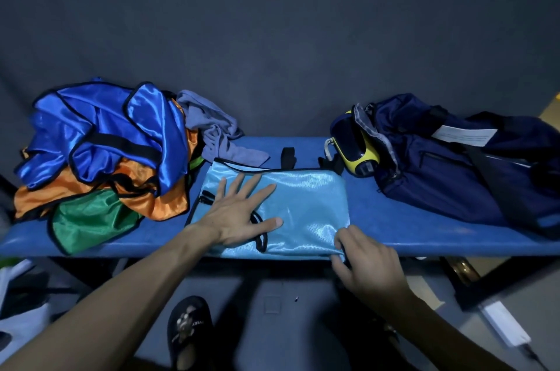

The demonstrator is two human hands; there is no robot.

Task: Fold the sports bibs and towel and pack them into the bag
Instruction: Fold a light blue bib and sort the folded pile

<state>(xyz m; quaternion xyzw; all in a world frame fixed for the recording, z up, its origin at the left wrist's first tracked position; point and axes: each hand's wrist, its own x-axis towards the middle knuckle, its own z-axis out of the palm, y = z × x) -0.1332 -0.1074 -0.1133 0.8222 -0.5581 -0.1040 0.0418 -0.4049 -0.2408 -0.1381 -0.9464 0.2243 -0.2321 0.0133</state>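
navy bag [460, 170] unzipped (yellow bottle [359, 155] inside), light-blue bib [303, 204] outside

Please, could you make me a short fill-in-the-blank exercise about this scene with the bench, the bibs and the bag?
1. The left hand lies flat on the shiny light blue bib, its fingers ____.
2. The right hand pinches that bib's near ____ corner.
3. The crumpled grey towel lies ____ the light blue bib.
4. The yellow-and-black device sits in the mouth of the ____ blue duffel bag.

Missing words: spread; right; behind; dark
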